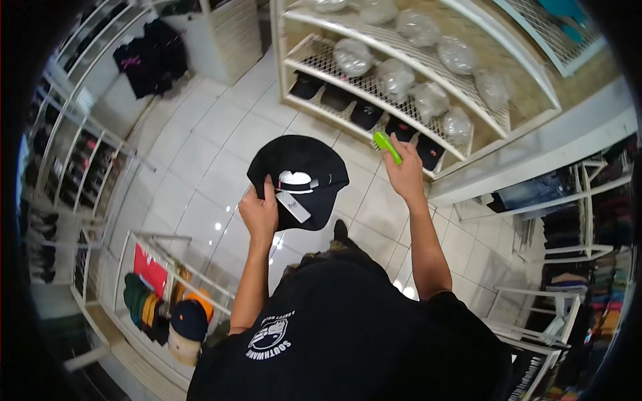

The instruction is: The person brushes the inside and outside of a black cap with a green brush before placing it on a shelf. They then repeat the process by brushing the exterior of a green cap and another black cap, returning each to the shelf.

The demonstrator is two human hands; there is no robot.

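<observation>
A black cap [294, 148] hangs in front of me, its back opening and strap facing up toward the camera. My left hand [259, 212] grips its left edge, with the thumb lying on the fabric. A white price tag [293, 206] dangles from the cap beside the strap. Off to the right, my right hand [404, 168] holds a bright green handheld tool [387, 148], whose exact kind I cannot make out. The tool is apart from the cap, close in view to the shelf of caps.
A white mesh shelf [374, 83] ahead bears plastic-wrapped round bundles [396, 79] and a row of dark caps [366, 115]. Stacked coloured caps [189, 319] stand on a low rack at lower left. Clothing racks [588, 200] line the right; white tiles [200, 170] cover the floor.
</observation>
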